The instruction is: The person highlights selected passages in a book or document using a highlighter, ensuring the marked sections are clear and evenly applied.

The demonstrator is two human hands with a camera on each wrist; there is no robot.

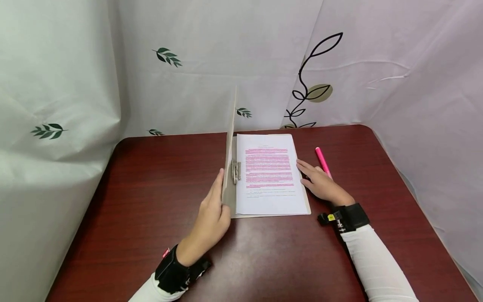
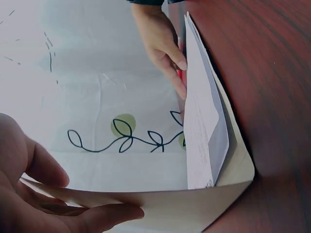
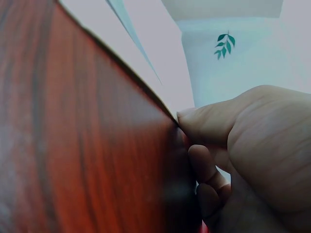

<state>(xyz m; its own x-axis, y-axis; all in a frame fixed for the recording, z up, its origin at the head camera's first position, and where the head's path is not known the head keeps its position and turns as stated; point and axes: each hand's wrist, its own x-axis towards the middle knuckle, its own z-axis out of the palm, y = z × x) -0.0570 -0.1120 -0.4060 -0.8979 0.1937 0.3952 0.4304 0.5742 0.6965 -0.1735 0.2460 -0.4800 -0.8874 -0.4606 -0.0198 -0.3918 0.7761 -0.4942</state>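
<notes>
A file folder (image 1: 228, 207) lies on the table with its cover (image 1: 231, 138) raised almost upright. Printed paper sheets (image 1: 271, 205), their text lined in pink, lie inside beside a metal clip (image 1: 236, 171). My left hand (image 1: 209, 214) holds the cover by its edge; in the left wrist view the thumb is on one side and fingers on the other. At the folder's right edge, my right hand (image 1: 320, 182) rests with its fingers extended, index finger and thumb touching the border. The right wrist view has the thumb (image 3: 209, 121) against the folder's edge.
A pink highlighter (image 1: 323, 161) lies right of the folder, partly hidden behind the right hand. The dark red wooden table (image 1: 158, 180) reaches back to a white curtain (image 1: 211, 50) with leaf patterns, which also hangs along both sides.
</notes>
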